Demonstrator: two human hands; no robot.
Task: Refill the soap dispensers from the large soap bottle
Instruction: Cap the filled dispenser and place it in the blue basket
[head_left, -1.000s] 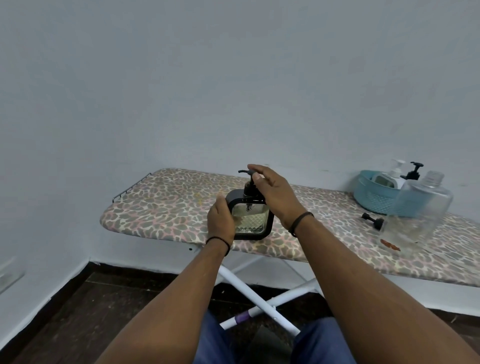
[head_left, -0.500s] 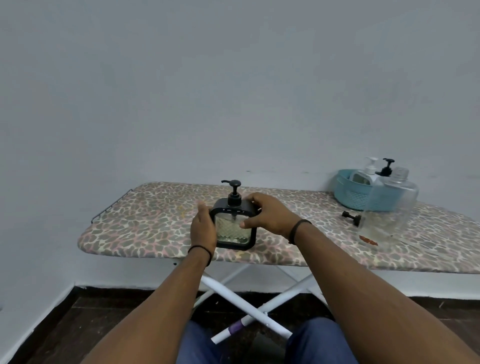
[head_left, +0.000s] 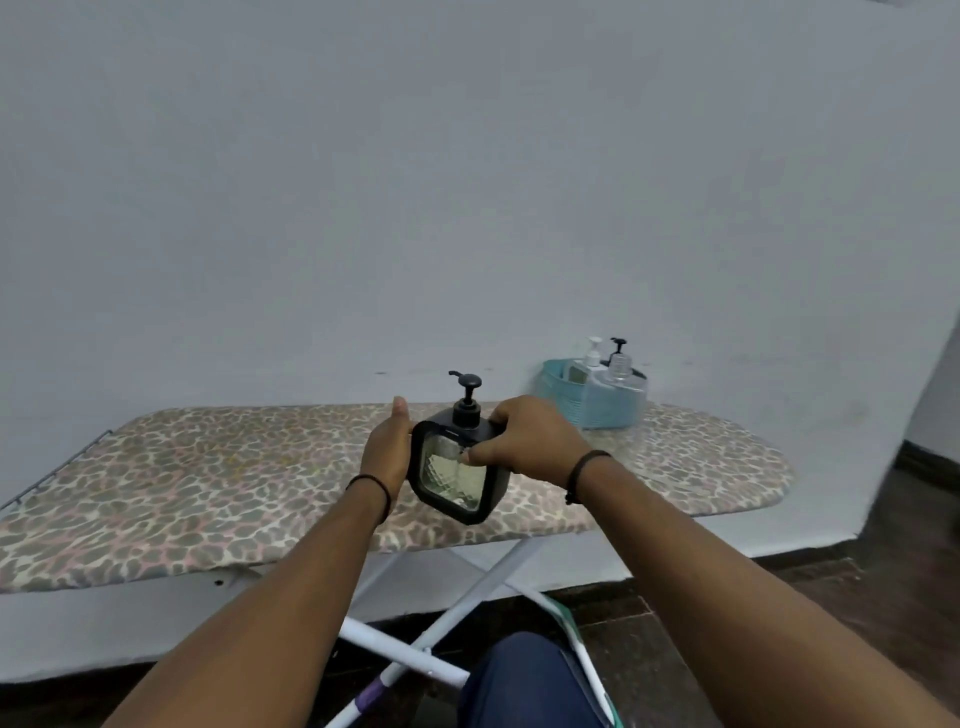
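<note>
**Both hands grip soap dispenser over ironing board**

A person holds a square black dispenser (head_left: 456, 470) between two hands above the near edge of a leopard-print ironing board (head_left: 208, 483). The left hand (head_left: 387, 453) presses flat against the dispenser's left side, fingers pointing up; the right hand (head_left: 535, 439) wraps over its top right corner, thumb across the patterned clear front. The dispenser is tilted, its base swung toward the right, with its black pump (head_left: 467, 397) in place on top. Both wrists carry thin dark bands. At the far right of the board, against the pale wall, the large clear soap bottle (head_left: 615, 400) stands just in front of a teal basket (head_left: 558, 387), partly covering it. A white-pump bottle (head_left: 589, 361) rises from the basket. The board's white crossed legs (head_left: 415, 618) show below, over a dark floor.
</note>
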